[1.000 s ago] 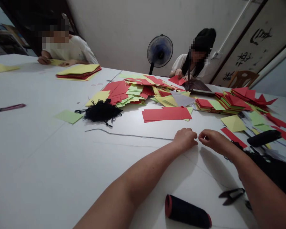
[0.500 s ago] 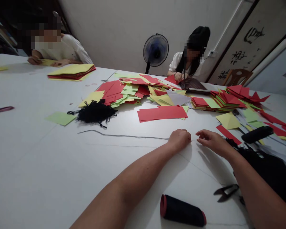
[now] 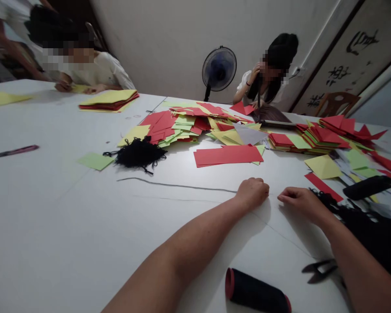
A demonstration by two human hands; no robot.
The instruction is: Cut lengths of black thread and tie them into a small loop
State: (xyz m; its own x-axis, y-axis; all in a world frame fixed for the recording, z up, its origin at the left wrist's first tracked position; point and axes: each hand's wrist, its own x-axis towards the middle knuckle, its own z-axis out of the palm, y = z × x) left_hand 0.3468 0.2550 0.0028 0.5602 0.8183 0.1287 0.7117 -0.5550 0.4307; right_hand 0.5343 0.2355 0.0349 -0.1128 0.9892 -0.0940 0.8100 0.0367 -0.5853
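Observation:
Over the white table, my left hand [image 3: 253, 192] is closed on one end of a dark bundle of threads [image 3: 182, 187], which trails off to the left across the tabletop. Just to its right, my right hand [image 3: 296, 201] has its thumb and fingertips pressed together; what they pinch, if anything, is too fine to make out. A small gap separates the two hands. Below them lies a dark thread spool [image 3: 257, 289] with red ends. Thread snips [image 3: 319, 270] rest beside my right forearm.
Black tassels [image 3: 138, 153] form a heap at centre left, with more black thread [image 3: 368, 230] at right. Red paper strips [image 3: 228, 155] and piles of coloured paper [image 3: 179, 126] lie beyond. A pen-like cutter [image 3: 16, 151] is far left. Two people sit across; another stands at left.
The fingers of my right hand have closed together. The whole view has shifted slightly left. Across the table, the person at right has raised a hand to the head, and a standing person appears at left.

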